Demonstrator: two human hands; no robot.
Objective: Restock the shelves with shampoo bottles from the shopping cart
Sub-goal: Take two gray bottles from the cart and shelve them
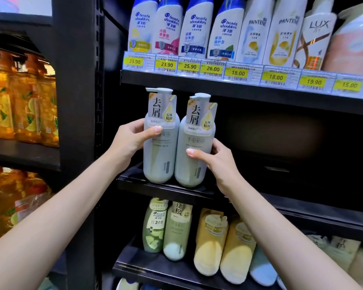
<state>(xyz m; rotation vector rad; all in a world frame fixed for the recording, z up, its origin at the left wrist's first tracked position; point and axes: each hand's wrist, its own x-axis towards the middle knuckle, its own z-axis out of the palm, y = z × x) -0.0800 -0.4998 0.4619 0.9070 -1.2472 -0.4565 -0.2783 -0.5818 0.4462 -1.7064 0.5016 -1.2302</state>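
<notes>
Bottles [177,147] upright between gripping hands.

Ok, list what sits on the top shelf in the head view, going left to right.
Four Head & Shoulders bottles: yellow-labelled, pink-labelled, blue-labelled, green-labelled → pale blue Pantene bottle → yellow Pantene bottle → Lux bottle → peach bottle, label too blurred to read.

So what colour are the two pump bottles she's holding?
Pale grey-green pump bottles, with white hang tags; the head view shows them.
</notes>
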